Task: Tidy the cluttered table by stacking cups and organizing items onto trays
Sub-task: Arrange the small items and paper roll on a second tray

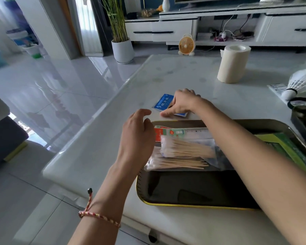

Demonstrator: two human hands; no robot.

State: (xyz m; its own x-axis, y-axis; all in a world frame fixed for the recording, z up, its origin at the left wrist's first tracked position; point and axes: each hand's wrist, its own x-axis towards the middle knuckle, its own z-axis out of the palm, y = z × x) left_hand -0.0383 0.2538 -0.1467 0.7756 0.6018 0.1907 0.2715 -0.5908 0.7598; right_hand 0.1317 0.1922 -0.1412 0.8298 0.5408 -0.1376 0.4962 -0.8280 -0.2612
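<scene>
Beyond the far rim of the tray, at about twelve o'clock from its left half, a blue packet lies flat on the white table. The right hand grasps it: fingers arched over its right part, thumb pressed at the near edge. Whether the packet has left the tabletop I cannot tell.

The left hand hangs over the tray's ten o'clock corner, fingers loosely bent and released, holding nothing. A braided string bracelet circles that wrist.

On the tray itself, two clear bags of cotton swabs lie one on the other across the far half, on top of a red-and-green packet. A green package sits toward three o'clock, partly hidden by the right forearm.

Farther out on the table, a paper roll stands upright at one o'clock from the tray, and a white shuttlecock lies at two o'clock, near the table's right edge.
</scene>
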